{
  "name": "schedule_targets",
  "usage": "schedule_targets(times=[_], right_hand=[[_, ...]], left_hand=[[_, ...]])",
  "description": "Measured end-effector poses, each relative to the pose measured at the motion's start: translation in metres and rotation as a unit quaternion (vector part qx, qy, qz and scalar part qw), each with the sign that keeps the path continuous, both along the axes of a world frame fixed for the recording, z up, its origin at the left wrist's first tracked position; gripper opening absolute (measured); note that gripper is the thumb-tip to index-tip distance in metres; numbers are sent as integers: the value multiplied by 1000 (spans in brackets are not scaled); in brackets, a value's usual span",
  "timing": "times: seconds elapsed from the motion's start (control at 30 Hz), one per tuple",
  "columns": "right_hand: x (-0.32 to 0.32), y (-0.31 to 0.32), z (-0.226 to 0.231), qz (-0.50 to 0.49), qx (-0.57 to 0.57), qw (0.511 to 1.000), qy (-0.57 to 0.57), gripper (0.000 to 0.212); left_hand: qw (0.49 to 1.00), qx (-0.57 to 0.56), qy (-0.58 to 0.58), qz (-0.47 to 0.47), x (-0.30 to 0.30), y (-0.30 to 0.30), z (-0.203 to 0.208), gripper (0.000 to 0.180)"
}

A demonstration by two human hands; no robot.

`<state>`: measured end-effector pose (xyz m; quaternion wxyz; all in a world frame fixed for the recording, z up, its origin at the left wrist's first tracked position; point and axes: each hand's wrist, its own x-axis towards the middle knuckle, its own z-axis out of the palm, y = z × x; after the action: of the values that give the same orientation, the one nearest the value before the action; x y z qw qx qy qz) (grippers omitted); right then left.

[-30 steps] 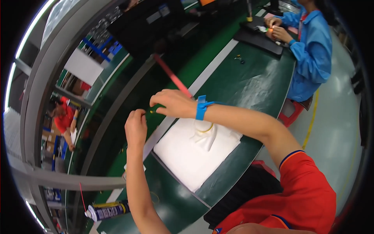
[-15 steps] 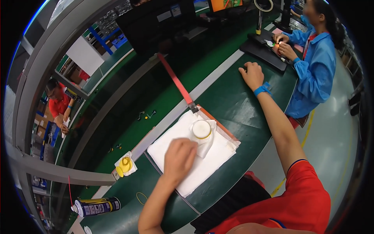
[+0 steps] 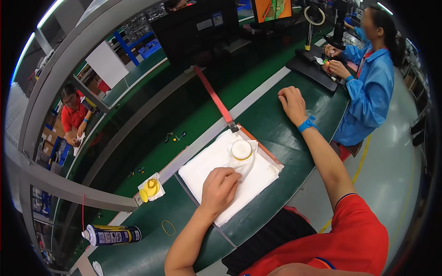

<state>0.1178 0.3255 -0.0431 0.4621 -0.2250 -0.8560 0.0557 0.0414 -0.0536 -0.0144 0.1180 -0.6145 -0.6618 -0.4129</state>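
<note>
My left hand (image 3: 220,191) is closed, its fingertips against the near end of a crumpled white cloth (image 3: 242,169). Whatever they pinch, if anything, is hidden beneath the fingers. On that cloth sits a round white-topped piece (image 3: 241,149) with a yellowish rim. Both lie on a larger white sheet (image 3: 195,172) spread on the green bench (image 3: 271,124). Farther right, my right hand (image 3: 293,105) rests on the bench top with loosely bent fingers, holding nothing I can see. A blue band (image 3: 307,123) circles that wrist.
A red strip (image 3: 213,95) reaches over the dark green channel to the sheet. Left are yellow round parts (image 3: 150,188) on a white pad, a thin yellow ring (image 3: 168,227) and a spray can (image 3: 113,235) lying down. A co-worker in blue (image 3: 370,87) handles small parts at right.
My left hand has shifted slightly right and down, its fingers now at the cloth's end. My right hand has drawn a little back, its fingers more bent. The whole view has shifted slightly.
</note>
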Motion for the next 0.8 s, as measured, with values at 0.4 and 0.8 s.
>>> schedule_targets(times=[0.4,0.8], right_hand=[[4,16,-8,51,-175,969,166,18],[14,2,-1,23,-167,982,-89,8]], left_hand=[[999,-10,27,-23,1,1,1,23],[999,-26,31,-36,1,1,0,23]])
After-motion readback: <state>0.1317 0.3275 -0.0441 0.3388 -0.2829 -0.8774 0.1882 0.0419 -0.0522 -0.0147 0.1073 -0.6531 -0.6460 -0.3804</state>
